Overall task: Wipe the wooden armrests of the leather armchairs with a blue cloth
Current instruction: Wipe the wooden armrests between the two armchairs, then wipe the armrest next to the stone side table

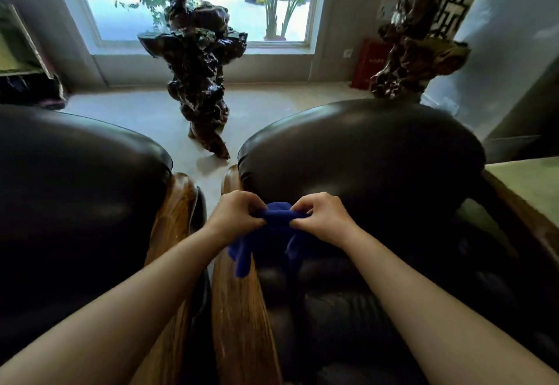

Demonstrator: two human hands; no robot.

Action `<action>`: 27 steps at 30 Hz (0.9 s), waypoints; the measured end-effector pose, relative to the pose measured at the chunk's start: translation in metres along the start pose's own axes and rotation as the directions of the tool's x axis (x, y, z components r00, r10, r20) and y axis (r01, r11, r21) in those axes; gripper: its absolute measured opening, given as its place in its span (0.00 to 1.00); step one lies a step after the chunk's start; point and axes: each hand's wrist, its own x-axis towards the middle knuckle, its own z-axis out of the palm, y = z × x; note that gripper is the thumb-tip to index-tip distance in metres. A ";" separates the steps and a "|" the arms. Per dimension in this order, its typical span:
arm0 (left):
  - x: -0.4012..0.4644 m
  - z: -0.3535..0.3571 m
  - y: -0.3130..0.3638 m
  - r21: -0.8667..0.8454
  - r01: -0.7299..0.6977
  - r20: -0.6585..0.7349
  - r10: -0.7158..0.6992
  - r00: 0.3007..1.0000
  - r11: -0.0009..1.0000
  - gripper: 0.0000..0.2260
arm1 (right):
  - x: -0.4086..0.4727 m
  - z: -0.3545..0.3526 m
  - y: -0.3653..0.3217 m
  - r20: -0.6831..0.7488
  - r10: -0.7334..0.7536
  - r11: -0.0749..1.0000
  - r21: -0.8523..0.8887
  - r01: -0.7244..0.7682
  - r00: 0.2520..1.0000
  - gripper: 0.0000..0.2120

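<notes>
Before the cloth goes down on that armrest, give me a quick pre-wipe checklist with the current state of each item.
1. Blue cloth held in both hands: ok; left hand and right hand each have a grip on it.
2. Cloth spread flat for wiping: not ok; bunched, ends dangling.
3. Cloth touching the brown wooden armrest: not ok; held above it.
4. Armrest top free of objects: ok.
5. Neighbouring black leather armchair's wooden armrest reachable: ok; just across a narrow gap.
6. Cloth damp: cannot tell.

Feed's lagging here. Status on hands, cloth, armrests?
Left hand and right hand both gripping blue cloth, bunched, held above right chair's wooden armrest. Not wiping yet. Nothing blocking either armrest.
</notes>
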 end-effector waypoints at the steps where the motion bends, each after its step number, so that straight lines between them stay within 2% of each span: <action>1: -0.007 -0.001 0.022 0.005 -0.021 0.008 0.021 1.000 1.000 0.09 | -0.018 -0.018 -0.002 -0.022 0.006 1.000 -0.005 -0.007 1.000 0.08; 7: -0.044 0.021 0.153 0.005 -0.164 -0.010 0.164 0.986 0.987 0.08 | -0.129 -0.120 0.010 -0.199 0.045 0.998 -0.039 -0.053 0.979 0.08; 13: -0.078 0.084 0.295 0.013 -0.286 0.020 0.285 0.958 0.958 0.07 | -0.248 -0.219 0.067 -0.335 0.079 0.995 -0.028 -0.093 0.939 0.08; 16: -0.091 0.124 0.349 0.035 -0.318 0.032 0.317 0.948 0.948 0.07 | -0.296 -0.260 0.104 -0.344 0.079 0.995 -0.032 -0.096 0.936 0.08; 21: -0.114 0.232 0.447 0.029 -0.331 0.092 0.327 0.940 0.943 0.08 | -0.387 -0.330 0.196 -0.332 0.121 0.988 -0.050 -0.146 0.936 0.07; 27: -0.105 0.311 0.517 0.023 -0.343 0.121 0.338 0.933 0.939 0.07 | -0.428 -0.387 0.272 -0.318 0.153 0.985 -0.026 -0.170 0.936 0.10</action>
